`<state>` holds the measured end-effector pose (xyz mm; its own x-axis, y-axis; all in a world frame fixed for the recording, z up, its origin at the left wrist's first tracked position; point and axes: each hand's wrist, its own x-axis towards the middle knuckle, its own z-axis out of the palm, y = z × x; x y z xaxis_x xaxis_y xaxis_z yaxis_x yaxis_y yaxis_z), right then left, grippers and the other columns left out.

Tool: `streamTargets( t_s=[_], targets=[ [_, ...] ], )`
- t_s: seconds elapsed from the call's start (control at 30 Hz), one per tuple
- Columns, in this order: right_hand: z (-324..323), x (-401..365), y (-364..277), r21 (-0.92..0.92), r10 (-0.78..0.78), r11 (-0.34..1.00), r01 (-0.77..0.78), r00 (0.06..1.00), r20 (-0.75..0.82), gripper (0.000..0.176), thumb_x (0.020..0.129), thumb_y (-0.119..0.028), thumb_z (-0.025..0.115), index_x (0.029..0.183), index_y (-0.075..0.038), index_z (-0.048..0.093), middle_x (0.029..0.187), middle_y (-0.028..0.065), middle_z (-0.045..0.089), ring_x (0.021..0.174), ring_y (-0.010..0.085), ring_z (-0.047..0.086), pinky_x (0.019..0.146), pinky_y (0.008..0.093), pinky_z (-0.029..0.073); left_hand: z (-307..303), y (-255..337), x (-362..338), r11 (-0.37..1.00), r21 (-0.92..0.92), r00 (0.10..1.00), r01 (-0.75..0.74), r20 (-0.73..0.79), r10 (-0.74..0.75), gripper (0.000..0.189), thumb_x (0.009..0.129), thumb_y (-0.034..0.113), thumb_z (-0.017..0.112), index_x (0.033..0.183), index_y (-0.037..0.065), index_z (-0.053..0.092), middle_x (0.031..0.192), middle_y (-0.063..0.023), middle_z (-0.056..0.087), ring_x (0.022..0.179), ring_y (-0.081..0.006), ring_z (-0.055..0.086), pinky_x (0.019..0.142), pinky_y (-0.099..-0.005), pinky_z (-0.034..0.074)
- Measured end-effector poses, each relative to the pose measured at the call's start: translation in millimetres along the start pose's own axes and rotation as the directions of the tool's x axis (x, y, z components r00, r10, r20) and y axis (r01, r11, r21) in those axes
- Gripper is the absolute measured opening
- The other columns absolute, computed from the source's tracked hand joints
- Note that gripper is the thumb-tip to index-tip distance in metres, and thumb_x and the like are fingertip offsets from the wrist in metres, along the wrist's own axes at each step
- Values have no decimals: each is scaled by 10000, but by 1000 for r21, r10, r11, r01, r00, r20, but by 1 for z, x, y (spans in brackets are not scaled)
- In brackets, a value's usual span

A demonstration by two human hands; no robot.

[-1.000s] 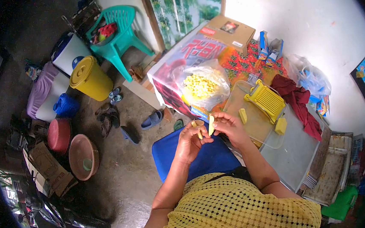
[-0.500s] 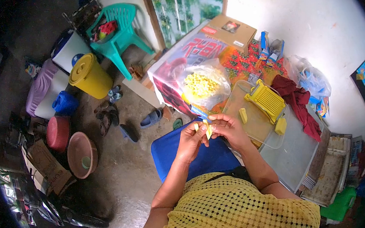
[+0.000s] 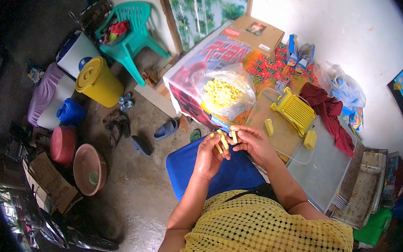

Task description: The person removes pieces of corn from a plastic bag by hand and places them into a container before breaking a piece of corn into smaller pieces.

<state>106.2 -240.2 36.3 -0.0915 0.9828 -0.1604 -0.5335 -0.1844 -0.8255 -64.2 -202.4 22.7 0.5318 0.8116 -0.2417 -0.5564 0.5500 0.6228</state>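
Near the blue seat (image 3: 186, 171), yellow strips (image 3: 224, 141), long axes roughly away from torso (image 3: 252, 226), pinched in left hand (image 3: 207, 156) and right hand (image 3: 255, 144).

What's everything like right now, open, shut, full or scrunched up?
Left hand: pinching thin pale-yellow strips
Right hand: pinching one short pale-yellow piece
Clear plastic bag: open, holding small yellow pieces
Round yellow plastic bucket: lid on
Green plastic chair: upright, loaded
Dark red cloth: crumpled

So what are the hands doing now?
Left hand holding yellow sticks. Right hand pinching another piece. Nothing visible between them and bag.
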Motion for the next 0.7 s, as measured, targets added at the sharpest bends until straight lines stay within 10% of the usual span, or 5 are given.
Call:
streamTargets(
  t_s=[0.7],
  targets=[
    [10, -3, 6, -557, -418, 734, 389, 905, 80, 333, 867, 1, 592, 1196, 8, 549, 1038, 101, 641, 886, 119, 616, 760, 266, 510, 1, -6, 8, 994, 107, 1000, 22, 20, -24, 284, 857, 324, 570, 974, 65, 561, 744, -40, 592, 567, -134, 553, 483, -282, 471]
  ],
)
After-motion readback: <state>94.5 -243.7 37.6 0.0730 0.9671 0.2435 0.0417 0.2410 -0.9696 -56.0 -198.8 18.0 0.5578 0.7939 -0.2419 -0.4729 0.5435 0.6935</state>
